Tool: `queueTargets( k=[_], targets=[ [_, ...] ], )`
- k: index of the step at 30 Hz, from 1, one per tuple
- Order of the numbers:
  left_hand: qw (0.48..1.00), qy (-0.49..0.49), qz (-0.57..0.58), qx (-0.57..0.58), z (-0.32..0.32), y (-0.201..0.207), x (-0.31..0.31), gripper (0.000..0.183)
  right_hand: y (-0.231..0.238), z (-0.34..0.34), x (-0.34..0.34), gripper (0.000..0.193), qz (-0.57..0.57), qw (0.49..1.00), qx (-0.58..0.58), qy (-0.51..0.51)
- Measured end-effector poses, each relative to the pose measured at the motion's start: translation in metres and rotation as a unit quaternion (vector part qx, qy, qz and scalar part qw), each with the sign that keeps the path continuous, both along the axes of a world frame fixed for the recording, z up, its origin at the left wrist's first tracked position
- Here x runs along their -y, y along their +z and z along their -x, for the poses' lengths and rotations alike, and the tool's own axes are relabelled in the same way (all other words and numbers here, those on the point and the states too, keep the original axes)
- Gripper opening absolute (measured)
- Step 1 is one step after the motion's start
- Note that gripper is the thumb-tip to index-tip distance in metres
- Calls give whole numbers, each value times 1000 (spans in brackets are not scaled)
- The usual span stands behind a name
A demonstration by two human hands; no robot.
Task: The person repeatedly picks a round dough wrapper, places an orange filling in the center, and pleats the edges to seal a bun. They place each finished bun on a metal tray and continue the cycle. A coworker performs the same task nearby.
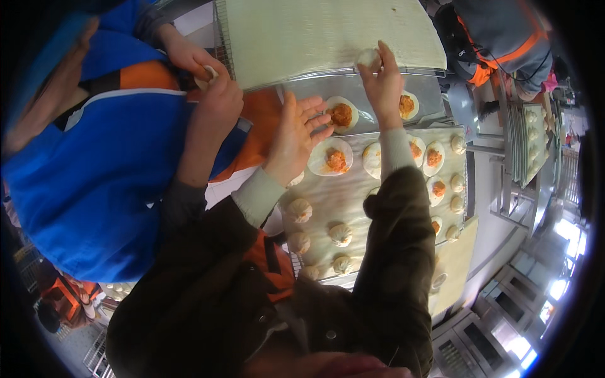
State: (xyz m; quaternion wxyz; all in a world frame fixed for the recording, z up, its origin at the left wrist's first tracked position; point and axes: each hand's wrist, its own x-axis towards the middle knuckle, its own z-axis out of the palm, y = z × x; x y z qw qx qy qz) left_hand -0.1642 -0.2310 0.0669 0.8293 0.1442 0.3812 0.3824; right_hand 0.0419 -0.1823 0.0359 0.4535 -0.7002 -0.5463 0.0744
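My right hand [382, 85] pinches a small round white bun [368, 58] above the near edge of a pale cloth-lined tray. Palm up, my left hand [295, 133] is open with fingers stretched and nothing in it. Its fingertips come close to a flat dough round with orange filling [341, 115] lying on the grey metal surface. Another filled dough round [334, 159] lies on the lined tray [324, 198] nearer me. Pleated white buns [341, 235] sit in that tray's left part, more filled rounds [434, 157] along its right. My right forearm hides some of them.
At the left a co-worker in a blue and orange garment works a piece of dough [206, 77] with both hands, close to my left arm. The far pale tray [328, 31] spans the back. A rack of trays [529, 135] and another person [504, 38] are at the right.
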Motion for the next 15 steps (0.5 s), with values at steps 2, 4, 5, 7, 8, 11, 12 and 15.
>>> queueTargets(
  k=[2,4,5,7,8,11,12,15],
  targets=[
    [1000,-6,-14,-8,2,-3,-1,65,-14,-16,-25,64,-36,998,47,-11],
    [1000,0,-13,-27,2,-8,2,61,-25,-25,-33,64,47,996,72,-15],
    [999,-17,-9,-32,1,-10,6,59,-29,-27,-36,64,68,993,99,3],
    [998,10,-27,-59,1,-16,4,57,-30,-29,-38,68,38,990,135,7],
    [997,4,-57,-46,1,-17,7,54,-27,-30,-37,72,67,993,97,28],
    [993,6,-82,-85,-13,-19,-4,39,-22,-35,-29,77,53,991,112,50],
    [979,15,-138,-153,-22,-18,-14,36,-21,-38,-25,75,32,992,121,31],
    [854,118,-355,-362,-54,-12,-81,27,-23,-55,-2,75,-29,992,123,-25]
  ],
)
